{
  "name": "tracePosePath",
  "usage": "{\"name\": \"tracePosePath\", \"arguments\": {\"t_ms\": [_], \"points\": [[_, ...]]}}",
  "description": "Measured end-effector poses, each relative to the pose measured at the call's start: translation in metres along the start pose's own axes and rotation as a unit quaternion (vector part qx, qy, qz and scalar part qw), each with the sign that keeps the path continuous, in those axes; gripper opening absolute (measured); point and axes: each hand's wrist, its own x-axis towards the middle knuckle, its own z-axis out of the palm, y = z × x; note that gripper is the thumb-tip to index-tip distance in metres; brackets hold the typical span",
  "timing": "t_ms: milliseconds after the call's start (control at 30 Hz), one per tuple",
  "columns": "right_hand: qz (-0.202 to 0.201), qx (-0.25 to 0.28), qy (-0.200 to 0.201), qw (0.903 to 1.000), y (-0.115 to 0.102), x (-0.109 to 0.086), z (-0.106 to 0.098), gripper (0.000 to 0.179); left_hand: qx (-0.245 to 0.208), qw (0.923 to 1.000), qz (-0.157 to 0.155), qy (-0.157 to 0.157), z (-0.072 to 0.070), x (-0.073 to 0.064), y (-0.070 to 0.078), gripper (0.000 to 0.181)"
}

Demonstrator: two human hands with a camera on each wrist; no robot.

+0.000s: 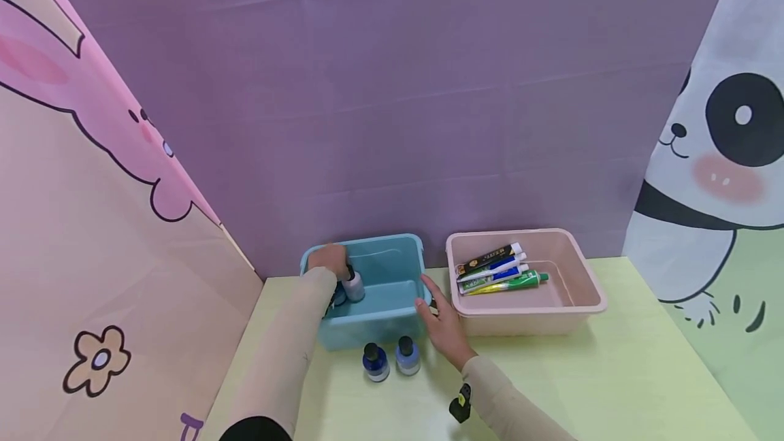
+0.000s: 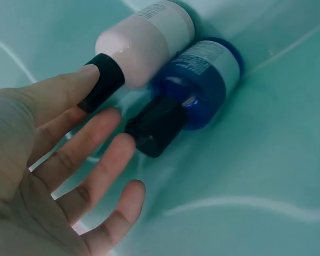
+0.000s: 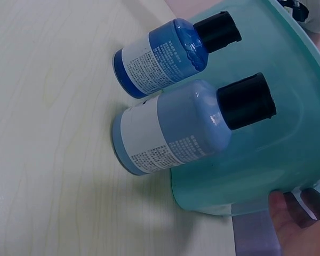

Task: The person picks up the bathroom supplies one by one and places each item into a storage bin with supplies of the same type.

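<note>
Inside the teal bin [image 1: 367,333], my left hand [image 1: 331,260] pinches the black cap of a pale pink bottle [image 2: 138,48] between thumb and forefinger, its other fingers spread. A dark blue bottle [image 2: 202,80] lies right beside it on the bin floor. My right hand [image 1: 449,332] rests against the bin's right side, thumb near the front rim and fingers extended along the wall. Before the bin, a blue bottle [image 1: 376,367] and a light blue bottle [image 1: 407,361] stand upright, both with black caps.
A pink bin [image 1: 527,324] stands to the right and holds several toothpaste-like tubes [image 1: 499,274]. Both bins sit on a pale wooden table [image 1: 637,359] near a purple back wall [image 1: 380,101]. Printed panels rise at both sides.
</note>
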Motion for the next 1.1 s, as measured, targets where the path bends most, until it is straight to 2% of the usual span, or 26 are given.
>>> {"name": "tracePosePath", "arguments": {"t_ms": [233,600,800,967,1100], "points": [[0.010,0.007,-0.002,0.9999,-0.001,0.001,-0.001,0.055,-0.007,0.9999,-0.004,0.013,0.007,0.000,-0.002,0.007],[0.012,0.001,0.000,0.9999,-0.002,0.001,0.000,0.054,-0.026,0.9996,-0.004,-0.006,0.006,0.000,-0.001,0.012],[0.005,-0.003,0.000,1.0000,-0.003,0.000,0.000,0.055,-0.062,0.9980,0.007,-0.004,-0.011,-0.011,0.005,0.008],[0.005,-0.002,-0.001,1.0000,0.000,0.000,0.000,0.054,-0.100,0.9948,0.017,0.014,-0.025,-0.024,0.009,0.028],[0.000,-0.001,0.003,1.0000,0.000,-0.001,-0.001,0.054,-0.130,0.9901,0.031,0.044,-0.035,-0.042,0.010,0.036]]}}
